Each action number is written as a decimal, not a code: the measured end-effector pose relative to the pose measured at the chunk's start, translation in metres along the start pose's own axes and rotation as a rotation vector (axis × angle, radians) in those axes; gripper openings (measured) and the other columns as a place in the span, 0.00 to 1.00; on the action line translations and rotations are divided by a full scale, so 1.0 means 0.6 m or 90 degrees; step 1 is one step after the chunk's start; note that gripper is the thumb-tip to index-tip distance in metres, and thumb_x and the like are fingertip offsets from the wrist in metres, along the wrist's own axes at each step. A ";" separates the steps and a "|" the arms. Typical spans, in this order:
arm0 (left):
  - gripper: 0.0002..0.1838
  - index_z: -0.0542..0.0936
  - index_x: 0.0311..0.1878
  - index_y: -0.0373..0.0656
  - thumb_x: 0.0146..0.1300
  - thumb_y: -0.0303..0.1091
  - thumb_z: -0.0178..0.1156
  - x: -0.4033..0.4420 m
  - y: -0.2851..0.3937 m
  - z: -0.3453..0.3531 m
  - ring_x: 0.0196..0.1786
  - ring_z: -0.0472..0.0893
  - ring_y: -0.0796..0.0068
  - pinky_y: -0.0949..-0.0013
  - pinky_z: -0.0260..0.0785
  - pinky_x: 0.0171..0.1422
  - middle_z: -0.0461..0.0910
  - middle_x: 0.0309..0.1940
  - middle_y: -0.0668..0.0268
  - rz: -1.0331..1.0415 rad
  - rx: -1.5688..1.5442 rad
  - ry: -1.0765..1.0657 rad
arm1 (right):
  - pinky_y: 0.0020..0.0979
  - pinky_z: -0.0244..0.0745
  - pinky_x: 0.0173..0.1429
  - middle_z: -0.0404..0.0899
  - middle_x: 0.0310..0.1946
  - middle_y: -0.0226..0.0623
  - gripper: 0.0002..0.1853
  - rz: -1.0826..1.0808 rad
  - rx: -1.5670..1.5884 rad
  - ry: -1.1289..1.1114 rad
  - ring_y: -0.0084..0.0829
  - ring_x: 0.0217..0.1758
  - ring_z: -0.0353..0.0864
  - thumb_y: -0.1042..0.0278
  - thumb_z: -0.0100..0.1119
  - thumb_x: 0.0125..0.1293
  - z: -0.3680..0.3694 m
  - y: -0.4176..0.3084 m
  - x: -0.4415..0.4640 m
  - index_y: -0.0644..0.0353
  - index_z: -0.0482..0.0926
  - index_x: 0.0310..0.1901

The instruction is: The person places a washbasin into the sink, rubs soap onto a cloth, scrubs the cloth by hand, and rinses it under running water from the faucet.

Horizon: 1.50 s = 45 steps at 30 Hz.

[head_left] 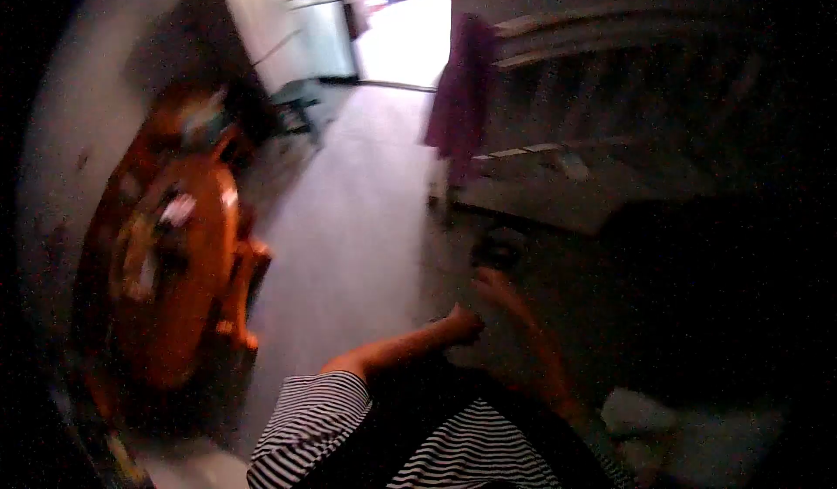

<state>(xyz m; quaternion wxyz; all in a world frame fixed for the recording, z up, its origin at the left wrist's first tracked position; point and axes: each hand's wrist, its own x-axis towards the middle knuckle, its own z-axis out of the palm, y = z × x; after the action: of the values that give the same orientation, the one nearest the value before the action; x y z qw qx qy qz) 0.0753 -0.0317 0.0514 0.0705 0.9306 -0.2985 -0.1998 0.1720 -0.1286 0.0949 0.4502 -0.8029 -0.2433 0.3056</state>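
My left hand [465,324] is in front of my body, at the end of a bent arm in a black-and-white striped sleeve [314,410]. Its fingers look curled, but blur and darkness hide whether anything is in them. A little farther forward and to the right, my right hand [494,287] reaches over the dim floor. Its fingers are smeared, and no held thing can be made out. Just beyond it lies a dark round object [499,247], too dim to name. The two hands are apart.
At the left stands a glossy orange-brown wooden table [187,315] with blurred items on it. A green stool [298,105] is near a pale cabinet [318,40]. Purple cloth [462,97] hangs on a railed frame at the right. A bright doorway [405,44] lies ahead.
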 end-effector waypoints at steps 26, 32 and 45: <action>0.15 0.73 0.39 0.44 0.53 0.44 0.57 0.510 0.037 -0.368 0.37 0.75 0.62 0.55 0.65 0.41 0.74 0.34 0.60 0.318 -0.234 -0.099 | 0.44 0.67 0.49 0.72 0.42 0.48 0.18 -0.181 -0.211 -0.001 0.45 0.46 0.71 0.65 0.57 0.56 -0.419 -0.044 0.059 0.66 0.68 0.44; 0.15 0.73 0.37 0.44 0.51 0.43 0.58 0.683 0.125 -0.476 0.36 0.74 0.62 0.56 0.65 0.40 0.73 0.32 0.60 0.387 -0.233 -0.029 | 0.44 0.66 0.50 0.71 0.43 0.48 0.18 -0.139 -0.214 0.121 0.45 0.48 0.70 0.64 0.56 0.56 -0.622 0.051 -0.026 0.66 0.68 0.45; 0.14 0.72 0.34 0.43 0.49 0.40 0.60 0.924 0.425 -0.644 0.33 0.73 0.62 0.58 0.64 0.37 0.72 0.28 0.61 0.698 -0.204 0.351 | 0.45 0.63 0.53 0.70 0.46 0.49 0.20 0.104 -0.340 0.545 0.46 0.51 0.68 0.63 0.55 0.57 -0.897 0.268 -0.357 0.67 0.67 0.47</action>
<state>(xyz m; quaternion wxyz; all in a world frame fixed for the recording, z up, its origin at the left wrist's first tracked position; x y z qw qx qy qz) 0.5121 -0.5579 0.2841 0.3754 0.6374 -0.6693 0.0699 0.4238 -0.6567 0.2323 0.2630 -0.9597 -0.0431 -0.0891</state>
